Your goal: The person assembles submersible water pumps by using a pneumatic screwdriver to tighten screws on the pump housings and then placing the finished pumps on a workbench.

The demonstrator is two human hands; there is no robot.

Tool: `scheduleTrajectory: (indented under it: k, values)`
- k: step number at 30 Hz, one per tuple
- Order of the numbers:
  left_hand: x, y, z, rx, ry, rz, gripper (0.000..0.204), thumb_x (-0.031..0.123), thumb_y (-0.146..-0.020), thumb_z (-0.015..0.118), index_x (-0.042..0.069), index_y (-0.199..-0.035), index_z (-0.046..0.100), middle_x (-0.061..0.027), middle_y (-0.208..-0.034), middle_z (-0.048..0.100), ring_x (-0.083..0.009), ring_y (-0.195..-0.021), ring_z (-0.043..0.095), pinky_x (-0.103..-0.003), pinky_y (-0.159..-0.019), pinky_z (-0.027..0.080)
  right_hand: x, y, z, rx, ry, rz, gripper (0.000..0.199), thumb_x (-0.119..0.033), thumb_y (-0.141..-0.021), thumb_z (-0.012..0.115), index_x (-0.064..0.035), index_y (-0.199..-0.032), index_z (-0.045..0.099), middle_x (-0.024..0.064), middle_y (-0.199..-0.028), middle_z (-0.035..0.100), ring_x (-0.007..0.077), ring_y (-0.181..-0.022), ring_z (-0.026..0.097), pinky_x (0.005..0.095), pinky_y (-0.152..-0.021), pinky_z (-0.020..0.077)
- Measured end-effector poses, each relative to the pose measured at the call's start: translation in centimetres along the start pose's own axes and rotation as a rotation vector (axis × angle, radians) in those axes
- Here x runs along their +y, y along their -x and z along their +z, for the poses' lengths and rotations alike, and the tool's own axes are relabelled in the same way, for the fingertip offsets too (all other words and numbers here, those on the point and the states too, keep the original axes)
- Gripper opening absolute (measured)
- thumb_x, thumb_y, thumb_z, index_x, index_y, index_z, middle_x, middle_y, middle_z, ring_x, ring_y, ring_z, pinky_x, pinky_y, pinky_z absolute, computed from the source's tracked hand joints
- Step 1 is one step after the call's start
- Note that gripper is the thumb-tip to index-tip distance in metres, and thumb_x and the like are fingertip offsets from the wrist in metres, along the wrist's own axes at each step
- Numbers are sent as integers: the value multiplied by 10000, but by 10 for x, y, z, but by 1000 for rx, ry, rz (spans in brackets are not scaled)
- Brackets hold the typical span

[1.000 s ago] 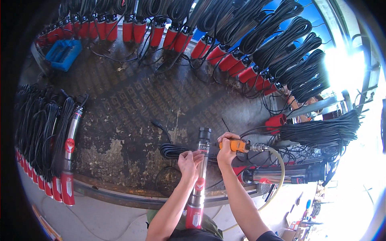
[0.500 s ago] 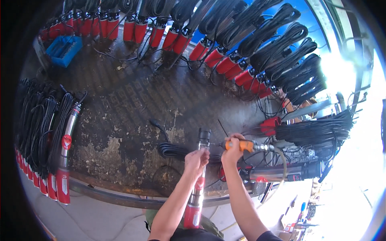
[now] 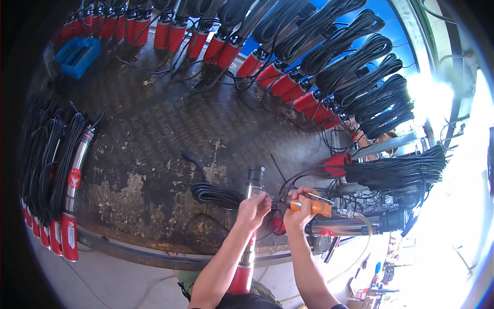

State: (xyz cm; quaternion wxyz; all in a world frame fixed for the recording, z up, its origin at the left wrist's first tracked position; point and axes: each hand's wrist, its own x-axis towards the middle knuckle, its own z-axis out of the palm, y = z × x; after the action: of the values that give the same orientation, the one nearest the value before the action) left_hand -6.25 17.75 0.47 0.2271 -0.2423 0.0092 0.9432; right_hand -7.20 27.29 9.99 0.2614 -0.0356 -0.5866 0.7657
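A slim steel submersible pump (image 3: 254,188) with a black top end and a red lower end stands up from the bench edge towards me. My left hand (image 3: 253,211) is closed over its upper body, with thumb and fingertips pinched at its right side. Whatever the pinch holds is too small to make out. Wrapped in my right hand (image 3: 299,212) is an orange air screwdriver (image 3: 319,207), its front end pointing left at those fingertips. An air hose (image 3: 368,226) trails from its back. Coiled black cable (image 3: 216,195) lies left of the pump.
Rows of similar pumps with red ends (image 3: 252,63) and looped black cables (image 3: 345,44) line the bench's far and right sides. More pumps (image 3: 69,237) stand at the left. A blue tray (image 3: 78,57) sits far left on the worn bench (image 3: 154,123). Another steel pump (image 3: 350,225) lies right.
My left fingertips have shifted to the pump's right side and drawn together. The screwdriver has tilted and dropped slightly, its front end beside them. The whole view has shifted a little.
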Motion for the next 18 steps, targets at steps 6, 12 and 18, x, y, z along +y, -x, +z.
scheduleTrajectory:
  k: [6, 12, 18]
  values:
    - [-9, -26, 3, 212, 92, -4, 137, 150, -955, 689, 34, -908, 632, -49, -727, 642, -113, -574, 586, -210, -493, 480, 23, -1, -4, -106, 92, -57, 217, 22, -786, 519, -33, -993, 552, 109, -875, 567, 195, -739, 559, 391, -800, 514]
    - [-11, -37, 9, 238, 246, 11, 140, 137, -1000, 555, 26, -923, 589, -18, -706, 566, -92, -533, 485, -214, -451, 366, 48, -10, -5, -154, 192, -91, 230, 64, -781, 514, -29, -987, 556, 106, -890, 566, 191, -748, 563, 389, -804, 515]
    - [-7, -38, 8, 176, 304, 14, 115, 87, -985, 505, 4, -952, 577, -21, -714, 554, -100, -518, 454, -216, -438, 337, 57, -22, -9, -172, 166, -45, 223, 62, -845, 499, -29, -1045, 535, 95, -894, 590, 180, -767, 595, 358, -797, 525]
